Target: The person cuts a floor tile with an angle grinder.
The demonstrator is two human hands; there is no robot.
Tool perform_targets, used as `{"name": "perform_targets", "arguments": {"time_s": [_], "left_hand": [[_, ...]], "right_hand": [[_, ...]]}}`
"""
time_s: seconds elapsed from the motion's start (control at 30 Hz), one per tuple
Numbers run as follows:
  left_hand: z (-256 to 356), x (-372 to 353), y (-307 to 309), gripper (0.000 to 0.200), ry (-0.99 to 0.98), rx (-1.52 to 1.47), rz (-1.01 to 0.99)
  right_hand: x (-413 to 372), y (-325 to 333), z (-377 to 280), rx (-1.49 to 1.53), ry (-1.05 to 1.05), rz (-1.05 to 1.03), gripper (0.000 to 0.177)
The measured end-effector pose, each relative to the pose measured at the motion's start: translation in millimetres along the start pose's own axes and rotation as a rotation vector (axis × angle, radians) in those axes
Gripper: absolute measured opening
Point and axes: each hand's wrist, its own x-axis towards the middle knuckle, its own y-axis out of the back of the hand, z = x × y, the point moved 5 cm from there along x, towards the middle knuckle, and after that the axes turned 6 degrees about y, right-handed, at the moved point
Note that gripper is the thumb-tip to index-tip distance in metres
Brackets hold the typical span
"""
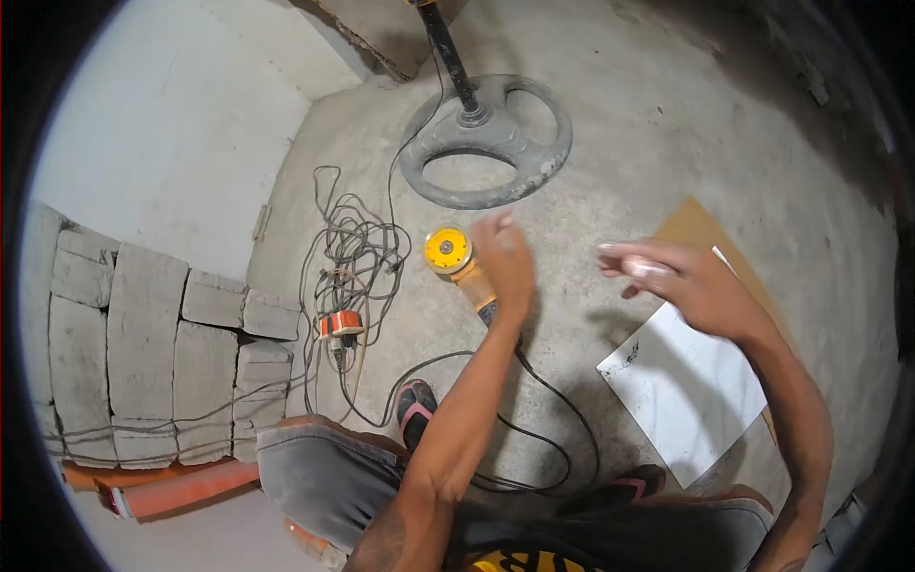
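Note:
An angle grinder (pixel 474 284) with a yellow disc hub lies on the concrete floor, its cord running back toward my feet. My left hand (pixel 505 262) is over or right beside the grinder's body; motion smears its fingers, and contact with the tool cannot be made out. Off to the right, my right hand (pixel 681 278) hovers above the far corner of a white marbled tile (pixel 681 396). Its fingers stretch to the left, with whitish marks on them, and no held object shows. Brown cardboard (pixel 694 227) sticks out from under the tile.
A round grey stand base (pixel 553 143) with a black pole (pixel 448 52) stands ahead. Left of the grinder lie tangled cables (pixel 357 243) and an orange-and-white power strip (pixel 340 324). Stacked grey blocks (pixel 148 334) and an orange-red pipe (pixel 191 491) are at far left.

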Motion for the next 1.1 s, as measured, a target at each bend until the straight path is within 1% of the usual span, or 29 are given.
{"name": "perform_targets", "arguments": {"time_s": [0.03, 0.1, 0.17, 0.2, 0.23, 0.3, 0.37, 0.43, 0.5, 0.57, 0.6, 0.63, 0.67, 0.7, 0.73, 0.77, 0.8, 0.87, 0.9, 0.97, 1.0, 1.07, 1.1], "left_hand": [[-45.6, -2.4, 14.2, 0.023, 0.138, 0.047, 0.071], [-99.6, -22.9, 46.8, 0.038, 0.284, 0.189, 0.313], [-145.5, -39.3, 51.6, 0.051, 0.475, 0.485, 0.316], [-158.9, -47.2, 54.4, 0.057, 0.573, 0.637, 0.306], [-166.0, -49.2, 51.3, 0.061, 0.669, 0.644, 0.173], [-174.7, -53.3, 42.2, 0.070, 0.834, 0.664, -0.121], [-177.0, -58.3, 30.8, 0.073, 0.769, 0.599, -0.131], [-192.6, -62.8, 26.1, 0.073, 0.730, 0.529, -0.098], [-231.5, -67.9, 21.2, 0.070, 0.704, 0.454, -0.069], [-282.1, -69.6, 21.0, 0.062, 0.468, 0.466, -0.050], [-271.0, -63.3, 29.6, 0.053, 0.487, 0.457, -0.084], [-234.4, -59.9, 30.0, 0.051, 0.478, 0.455, -0.190], [-193.3, -57.0, 31.5, 0.049, 0.468, 0.449, -0.296], [-160.1, -61.3, 22.3, 0.051, 0.433, 0.450, -0.476], [-152.8, -64.0, 13.8, 0.052, 0.287, 0.433, -0.489], [-152.6, -63.5, 18.2, 0.052, 0.147, 0.418, -0.492], [-147.6, -65.5, 17.0, 0.052, 0.012, 0.397, -0.487], [-106.6, -65.5, 8.3, 0.054, -0.176, 0.551, -0.405], [-78.4, -62.9, 1.7, 0.055, -0.273, 0.626, -0.353], [-24.9, -56.9, -12.3, 0.063, -0.417, 0.644, -0.445], [-3.2, -56.3, -21.1, 0.066, -0.488, 0.646, -0.487], [8.9, -47.9, -37.4, 0.068, -0.218, 0.527, -0.726], [26.0, -46.5, -49.2, 0.069, -0.081, 0.464, -0.830]], "right_hand": [[19.9, -1.5, -4.0, -0.250, -0.044, -0.071, 0.050], [65.2, -9.4, 28.7, -0.459, -0.117, -0.204, 0.047], [109.4, -22.0, 66.5, -0.787, -0.145, -0.305, 0.045], [130.2, -32.7, 94.9, -0.759, -0.115, -0.267, 0.042], [149.3, -43.3, 125.5, -0.733, -0.088, -0.224, 0.040], [164.1, -79.2, 183.4, -0.508, -0.255, -0.101, 0.043], [168.5, -131.7, 241.4, -0.592, -0.239, 0.061, 0.045], [153.6, -167.2, 239.5, -0.422, -0.382, 0.182, 0.055], [141.0, -185.4, 228.4, -0.327, -0.475, 0.300, 0.065], [131.5, -182.0, 211.8, -0.284, -0.528, 0.272, 0.066], [122.5, -176.4, 201.2, -0.227, -0.536, 0.237, 0.065], [118.6, -167.5, 192.6, -0.179, -0.530, 0.200, 0.063], [131.9, -171.7, 205.9, -0.126, -0.509, 0.223, 0.060], [148.9, -177.9, 227.3, -0.086, -0.485, 0.237, 0.057], [161.3, -179.1, 238.9, -0.039, -0.421, 0.407, 0.056], [169.9, -182.6, 244.9, 0.009, -0.351, 0.566, 0.055], [168.2, -173.1, 248.1, 0.114, -0.342, 0.570, 0.055], [166.1, -144.2, 248.0, 0.331, -0.306, 0.559, 0.055], [164.5, -130.4, 253.0, 0.378, -0.310, 0.606, 0.054], [164.8, -105.7, 263.5, 0.485, -0.312, 0.695, 0.053], [142.6, -83.6, 245.4, 0.578, -0.324, 0.699, 0.049], [116.6, -49.1, 225.9, 0.891, -0.282, 0.752, 0.047], [106.6, -31.7, 220.5, 1.046, -0.252, 0.769, 0.047]]}}
